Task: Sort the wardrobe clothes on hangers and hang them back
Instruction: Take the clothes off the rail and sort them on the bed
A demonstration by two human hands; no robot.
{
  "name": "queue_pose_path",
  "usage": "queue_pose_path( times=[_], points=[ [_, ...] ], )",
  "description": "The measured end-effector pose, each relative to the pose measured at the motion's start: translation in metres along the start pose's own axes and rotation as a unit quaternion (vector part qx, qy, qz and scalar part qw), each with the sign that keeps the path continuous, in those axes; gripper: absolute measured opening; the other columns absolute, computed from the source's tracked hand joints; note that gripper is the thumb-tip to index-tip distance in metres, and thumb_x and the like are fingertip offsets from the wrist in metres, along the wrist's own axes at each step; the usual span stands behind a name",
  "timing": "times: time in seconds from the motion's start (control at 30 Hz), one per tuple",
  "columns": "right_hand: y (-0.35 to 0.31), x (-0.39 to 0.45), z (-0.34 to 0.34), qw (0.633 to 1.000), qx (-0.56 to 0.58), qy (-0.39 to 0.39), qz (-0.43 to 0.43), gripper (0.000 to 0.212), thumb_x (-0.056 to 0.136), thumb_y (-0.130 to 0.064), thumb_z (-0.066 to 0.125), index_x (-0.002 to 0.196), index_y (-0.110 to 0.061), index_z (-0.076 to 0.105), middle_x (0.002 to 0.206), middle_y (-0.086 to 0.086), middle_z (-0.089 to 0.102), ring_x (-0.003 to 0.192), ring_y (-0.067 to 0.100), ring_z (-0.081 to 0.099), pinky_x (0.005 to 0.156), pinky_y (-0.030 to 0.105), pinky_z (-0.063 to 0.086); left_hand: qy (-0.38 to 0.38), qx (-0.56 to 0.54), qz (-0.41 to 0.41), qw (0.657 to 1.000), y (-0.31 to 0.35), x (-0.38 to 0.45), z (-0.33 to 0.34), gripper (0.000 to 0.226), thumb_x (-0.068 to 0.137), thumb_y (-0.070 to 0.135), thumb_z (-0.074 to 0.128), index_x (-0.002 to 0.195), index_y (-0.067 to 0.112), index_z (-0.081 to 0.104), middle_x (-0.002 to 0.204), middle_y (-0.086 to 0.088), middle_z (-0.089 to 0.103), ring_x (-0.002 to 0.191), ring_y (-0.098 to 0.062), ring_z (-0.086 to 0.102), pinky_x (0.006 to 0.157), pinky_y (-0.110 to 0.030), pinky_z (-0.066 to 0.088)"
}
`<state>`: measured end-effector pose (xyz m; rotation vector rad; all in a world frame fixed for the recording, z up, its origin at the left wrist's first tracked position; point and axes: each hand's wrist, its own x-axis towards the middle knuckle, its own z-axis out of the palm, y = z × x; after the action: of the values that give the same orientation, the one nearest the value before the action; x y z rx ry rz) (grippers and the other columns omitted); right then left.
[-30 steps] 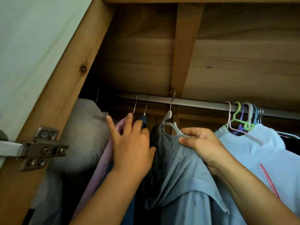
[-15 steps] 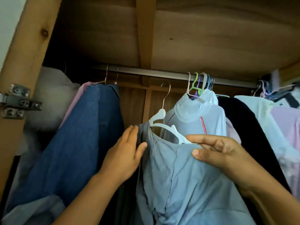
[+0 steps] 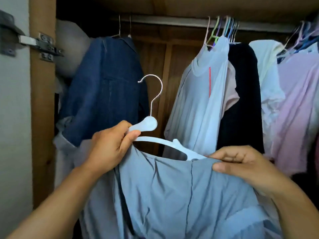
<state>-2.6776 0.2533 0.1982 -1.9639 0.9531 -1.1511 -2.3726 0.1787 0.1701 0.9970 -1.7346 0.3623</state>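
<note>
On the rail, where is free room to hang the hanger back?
The rail is bare between the denim jacket and the pale blue shirt. Right of that, the coloured hangers and clothes are crowded.

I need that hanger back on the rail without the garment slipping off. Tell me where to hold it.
Grip the white hanger at its flat neck under the metal hook, coming from the left as the left hand does. The hook stands free and upright, while the blue-grey garment covers the right arm.
</note>
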Motion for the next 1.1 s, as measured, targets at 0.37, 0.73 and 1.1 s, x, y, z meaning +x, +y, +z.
queue_pose_path(
  times=[0.37, 0.73, 1.1],
  points=[
    [0.030, -0.023, 0.119, 0.979, -0.074, -0.156, -0.110, 0.021, 0.079, -0.047, 0.068, 0.095, -0.033, 0.075, 0.088, -0.011, 0.068, 0.084, 0.002, 0.064, 0.076, 0.008, 0.041, -0.034, 0.156, -0.087, 0.983, 0.034, -0.177, -0.095, 0.046, 0.093, 0.064, 0.019, 0.080, 0.025, 0.038, 0.051, 0.001, 0.056, 0.058, -0.021, 0.055, 0.041, -0.027, 0.039],
    [0.022, -0.063, 0.274, 0.925, -0.169, -0.227, -0.254, 0.042, 0.077, -0.065, 0.052, 0.060, -0.026, 0.054, 0.053, -0.007, 0.048, 0.049, 0.011, 0.046, 0.046, 0.029, 0.035, 0.033, 0.312, -0.260, 0.913, 0.085, -0.311, -0.215, 0.051, 0.093, 0.065, 0.020, 0.077, 0.022, 0.043, 0.056, 0.006, 0.057, 0.073, -0.020, 0.051, 0.041, -0.030, 0.041],
    [-0.024, -0.109, 0.439, 0.867, 0.034, -0.356, -0.347, 0.054, 0.078, -0.075, 0.047, 0.067, -0.024, 0.062, 0.057, -0.008, 0.056, 0.052, 0.008, 0.052, 0.051, 0.030, 0.042, -0.040, 0.424, -0.352, 0.834, 0.161, -0.432, -0.372, 0.037, 0.092, 0.060, 0.038, 0.073, 0.029, 0.035, 0.064, 0.020, 0.029, 0.053, 0.001, 0.037, 0.045, -0.023, 0.034]
  ],
)
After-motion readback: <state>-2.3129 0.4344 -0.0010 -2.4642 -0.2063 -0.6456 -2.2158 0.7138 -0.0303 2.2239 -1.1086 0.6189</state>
